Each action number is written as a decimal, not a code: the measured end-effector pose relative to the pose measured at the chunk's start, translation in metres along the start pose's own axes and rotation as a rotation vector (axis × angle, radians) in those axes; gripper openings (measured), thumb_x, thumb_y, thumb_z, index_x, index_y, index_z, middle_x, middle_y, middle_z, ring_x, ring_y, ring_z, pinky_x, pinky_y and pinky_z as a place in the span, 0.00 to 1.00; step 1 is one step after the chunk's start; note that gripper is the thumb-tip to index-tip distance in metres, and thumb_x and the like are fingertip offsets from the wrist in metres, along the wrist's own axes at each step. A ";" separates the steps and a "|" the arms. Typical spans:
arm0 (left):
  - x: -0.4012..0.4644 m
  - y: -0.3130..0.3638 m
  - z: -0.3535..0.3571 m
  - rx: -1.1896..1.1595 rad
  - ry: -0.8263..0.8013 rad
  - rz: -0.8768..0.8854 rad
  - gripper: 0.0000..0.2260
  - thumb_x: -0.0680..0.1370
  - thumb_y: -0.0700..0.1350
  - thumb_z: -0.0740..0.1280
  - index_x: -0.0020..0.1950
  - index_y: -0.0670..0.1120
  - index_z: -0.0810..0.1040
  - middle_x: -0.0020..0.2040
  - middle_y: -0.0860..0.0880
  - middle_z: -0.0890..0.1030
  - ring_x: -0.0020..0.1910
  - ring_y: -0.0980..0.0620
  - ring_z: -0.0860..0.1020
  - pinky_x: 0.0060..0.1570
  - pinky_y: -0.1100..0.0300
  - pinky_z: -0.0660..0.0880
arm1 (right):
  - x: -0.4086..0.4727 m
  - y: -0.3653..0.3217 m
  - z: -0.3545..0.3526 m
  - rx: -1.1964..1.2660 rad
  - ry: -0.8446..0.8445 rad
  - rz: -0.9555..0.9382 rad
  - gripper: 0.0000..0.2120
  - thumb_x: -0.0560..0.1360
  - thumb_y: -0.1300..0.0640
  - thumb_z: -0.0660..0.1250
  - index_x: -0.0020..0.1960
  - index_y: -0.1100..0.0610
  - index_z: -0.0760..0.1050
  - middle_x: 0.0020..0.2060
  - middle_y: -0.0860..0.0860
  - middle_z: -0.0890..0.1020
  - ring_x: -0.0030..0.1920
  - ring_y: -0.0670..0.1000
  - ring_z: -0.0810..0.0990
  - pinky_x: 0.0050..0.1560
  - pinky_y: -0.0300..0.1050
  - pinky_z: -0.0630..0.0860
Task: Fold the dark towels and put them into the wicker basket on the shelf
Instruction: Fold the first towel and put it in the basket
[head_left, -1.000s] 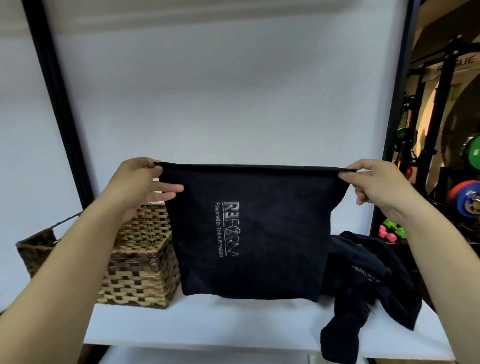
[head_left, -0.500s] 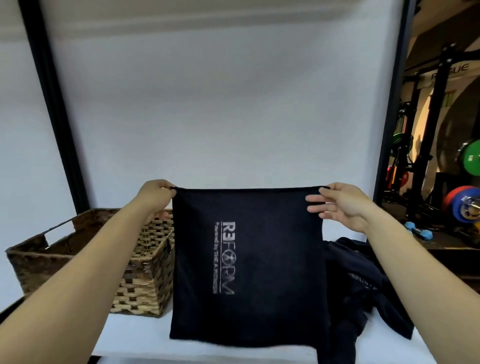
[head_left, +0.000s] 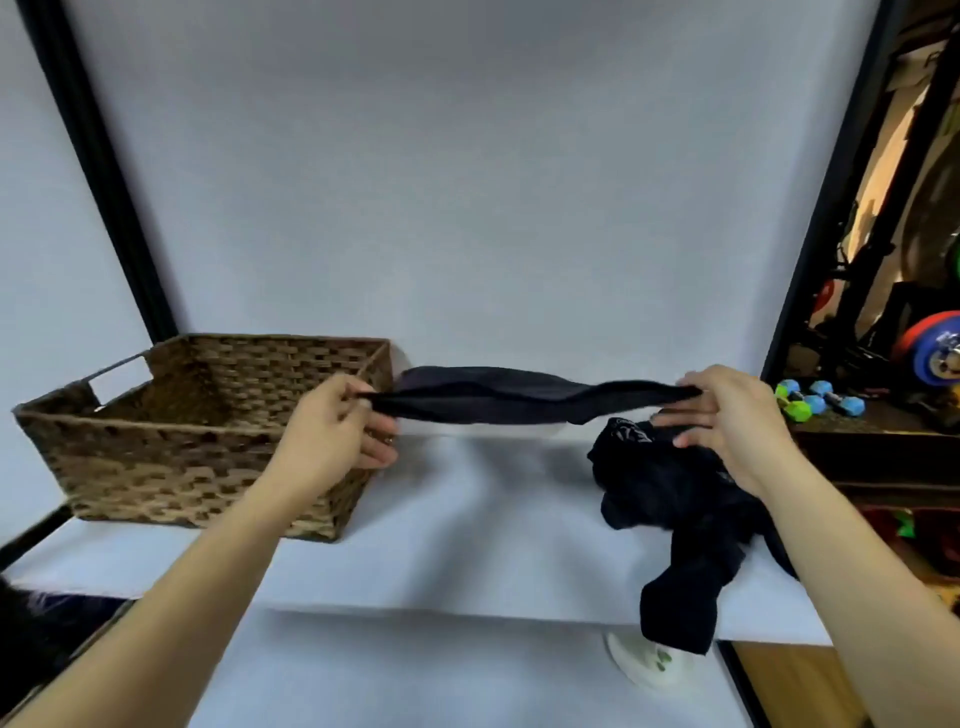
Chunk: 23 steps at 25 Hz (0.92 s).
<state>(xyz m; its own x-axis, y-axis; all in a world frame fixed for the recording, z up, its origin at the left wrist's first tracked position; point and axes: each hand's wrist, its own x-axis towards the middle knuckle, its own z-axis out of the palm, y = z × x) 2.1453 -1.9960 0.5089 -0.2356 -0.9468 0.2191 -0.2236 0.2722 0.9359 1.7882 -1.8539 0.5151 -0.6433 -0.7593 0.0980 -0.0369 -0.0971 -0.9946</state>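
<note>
**Towel stretched flat over the shelf**

Head view: the left hand (head_left: 332, 436) and right hand (head_left: 727, 415) each pinch an end of the dark towel (head_left: 519, 400), holding it taut, likely for folding. The wicker basket (head_left: 171, 452) sits left; a crumpled towel (head_left: 675, 499) lies right.

I face a plain white wall (head_left: 467, 182) framed by two black posts (head_left: 104, 171). Past the right post, my gym corner shows: blue and green dumbbells (head_left: 818, 397), a coloured weight plate (head_left: 932, 351) and a dark rack (head_left: 878, 249), warmly lit.
</note>
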 end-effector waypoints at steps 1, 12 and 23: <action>-0.018 -0.033 0.003 0.018 -0.049 -0.030 0.06 0.86 0.38 0.56 0.55 0.43 0.72 0.43 0.40 0.85 0.34 0.40 0.84 0.35 0.51 0.81 | -0.014 0.024 -0.005 -0.062 0.011 0.061 0.11 0.81 0.57 0.66 0.43 0.62 0.74 0.38 0.63 0.84 0.38 0.64 0.86 0.24 0.45 0.75; -0.103 -0.171 -0.035 0.300 -0.211 0.053 0.09 0.80 0.36 0.67 0.50 0.51 0.78 0.50 0.65 0.81 0.55 0.68 0.77 0.42 0.75 0.71 | -0.111 0.118 0.002 -0.439 -0.143 0.455 0.05 0.80 0.61 0.68 0.54 0.61 0.75 0.40 0.63 0.86 0.33 0.60 0.84 0.27 0.46 0.73; -0.090 -0.190 -0.049 0.235 -0.267 0.282 0.11 0.75 0.33 0.73 0.45 0.50 0.82 0.51 0.58 0.75 0.53 0.55 0.79 0.45 0.70 0.73 | -0.145 0.133 0.029 -0.527 0.240 0.278 0.10 0.79 0.59 0.65 0.44 0.66 0.73 0.35 0.64 0.83 0.31 0.56 0.82 0.32 0.51 0.76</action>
<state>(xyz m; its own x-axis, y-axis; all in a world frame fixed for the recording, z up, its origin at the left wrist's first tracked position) 2.2558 -1.9707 0.3252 -0.5469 -0.7612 0.3484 -0.3171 0.5735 0.7553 1.8988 -1.7752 0.3693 -0.8338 -0.5397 -0.1161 -0.1754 0.4584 -0.8713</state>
